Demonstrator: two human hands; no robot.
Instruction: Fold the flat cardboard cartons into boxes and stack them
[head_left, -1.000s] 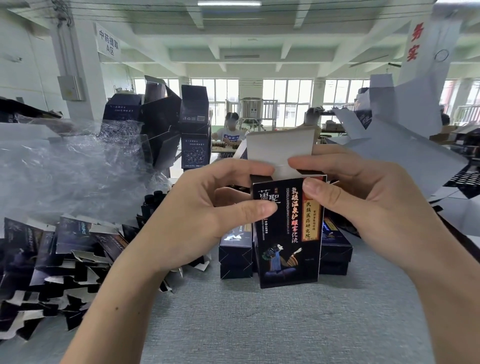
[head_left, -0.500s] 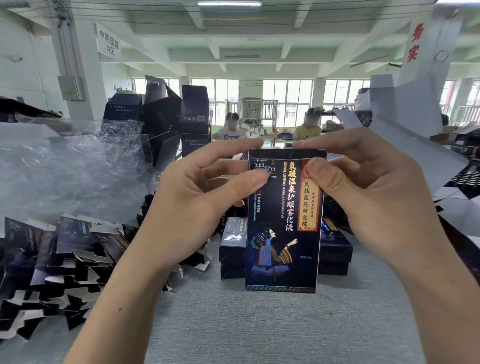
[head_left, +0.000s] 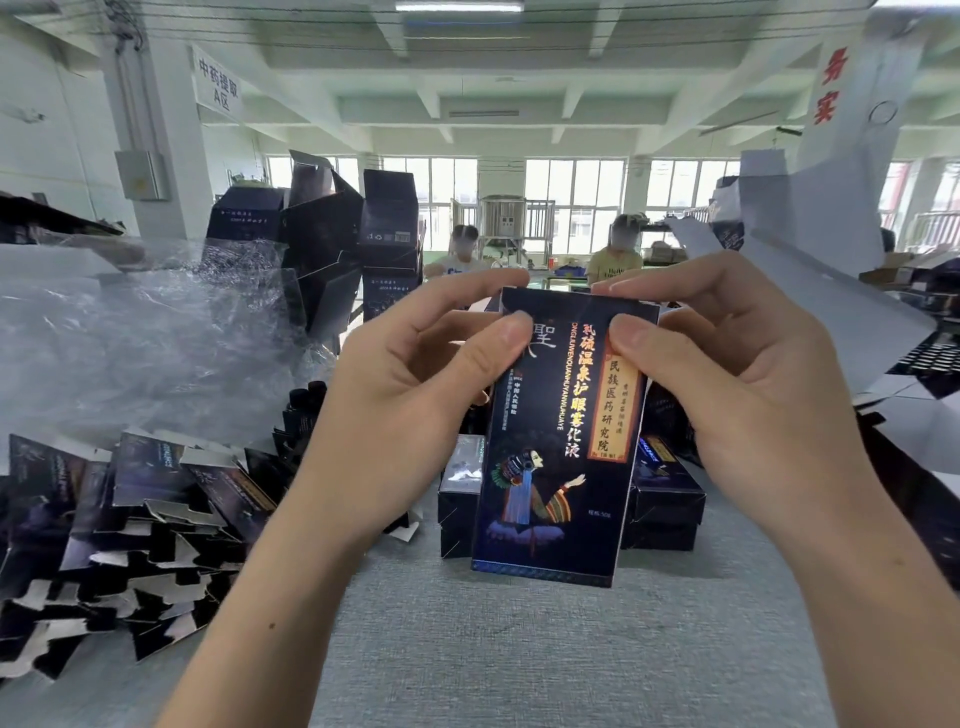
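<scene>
A dark printed carton (head_left: 558, 467) with gold lettering and a figure drawing is held upright in front of me, above the grey table. My left hand (head_left: 410, 395) pinches its upper left corner, thumb on the front and forefinger along the top edge. My right hand (head_left: 727, 384) pinches the upper right part the same way. The top is shut; no white flap shows. Behind it several folded dark boxes (head_left: 667, 493) stand on the table. A pile of flat dark cartons (head_left: 130, 530) lies at the left.
Crumpled clear plastic wrap (head_left: 145, 332) rises behind the flat pile, with opened dark cartons (head_left: 322, 234) stacked beyond it. White-backed flat cartons (head_left: 831, 291) lean at the right. Grey table felt (head_left: 519, 649) lies before me. Two people sit far back.
The carton's white top flap, up a second ago, has been folded in and shut. The carton has come up and closer to me, and both thumbs have slid toward its top middle.
</scene>
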